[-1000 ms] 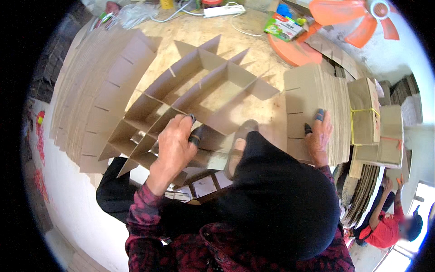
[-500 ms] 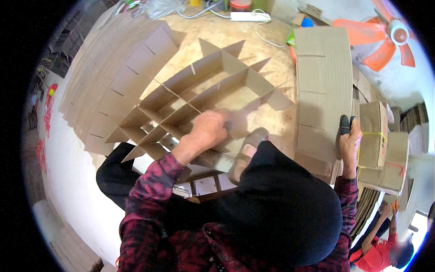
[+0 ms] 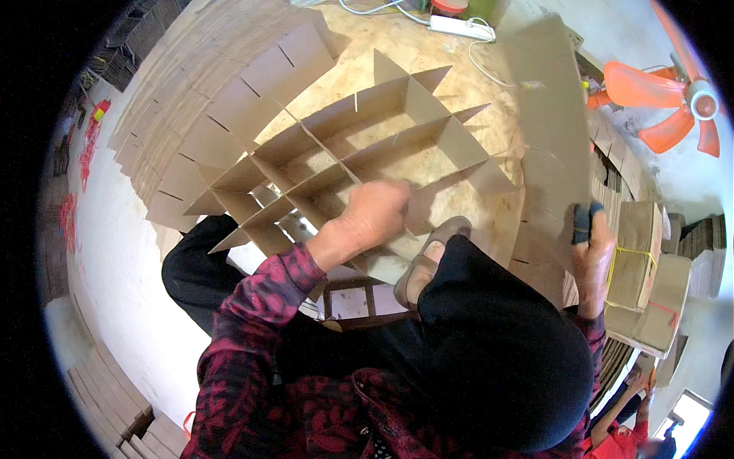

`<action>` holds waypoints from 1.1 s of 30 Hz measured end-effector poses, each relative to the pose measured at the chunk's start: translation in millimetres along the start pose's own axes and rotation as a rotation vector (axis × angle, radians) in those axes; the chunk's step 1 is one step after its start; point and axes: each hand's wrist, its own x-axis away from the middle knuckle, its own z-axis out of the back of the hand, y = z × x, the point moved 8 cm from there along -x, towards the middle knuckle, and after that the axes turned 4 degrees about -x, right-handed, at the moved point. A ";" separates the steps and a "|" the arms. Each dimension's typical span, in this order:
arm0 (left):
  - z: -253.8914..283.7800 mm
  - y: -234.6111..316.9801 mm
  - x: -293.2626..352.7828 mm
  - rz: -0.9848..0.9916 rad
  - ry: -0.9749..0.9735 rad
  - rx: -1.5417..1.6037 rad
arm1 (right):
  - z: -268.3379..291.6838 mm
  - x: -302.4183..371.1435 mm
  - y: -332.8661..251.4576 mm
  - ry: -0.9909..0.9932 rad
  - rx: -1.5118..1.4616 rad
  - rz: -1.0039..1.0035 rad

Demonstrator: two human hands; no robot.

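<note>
A partly assembled cardboard divider grid [image 3: 310, 191], made of brown strips slotted across each other, stands on the wooden tabletop. My left hand [image 3: 368, 219] is closed at its near side, over the strip edges; its fingertips are hidden below. At the right, my right hand [image 3: 595, 249] grips the near right edge of a long slotted cardboard strip [image 3: 552, 115], its thumb in a dark cover. That strip is tilted up off the pile under it. My sandalled foot [image 3: 433, 264] rests on the table just right of my left hand.
A fanned stack of slotted cardboard strips [image 3: 229, 99] leans along the left. An orange fan [image 3: 650, 99], a white power strip [image 3: 461, 28] and its cable lie beyond. Tied cardboard bundles [image 3: 638, 252] stand at the right, near another person in red [image 3: 619, 440].
My right hand has raised a cardboard strip from the right-hand pile, so it tilts upward. My left hand keeps its place on the grid. The whole view has shifted slightly.
</note>
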 end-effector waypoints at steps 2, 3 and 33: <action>0.1 4.4 -4.1 -0.007 0.027 0.010 | -11.5 -34.7 -29.4 -0.061 -0.094 0.092; 0.1 1.9 -1.0 0.010 0.026 0.011 | -23.7 -50.7 -48.9 -0.070 -0.136 0.183; -3.0 -0.3 -4.0 -0.011 0.090 0.079 | -222.4 -52.2 -113.4 -0.682 0.060 0.367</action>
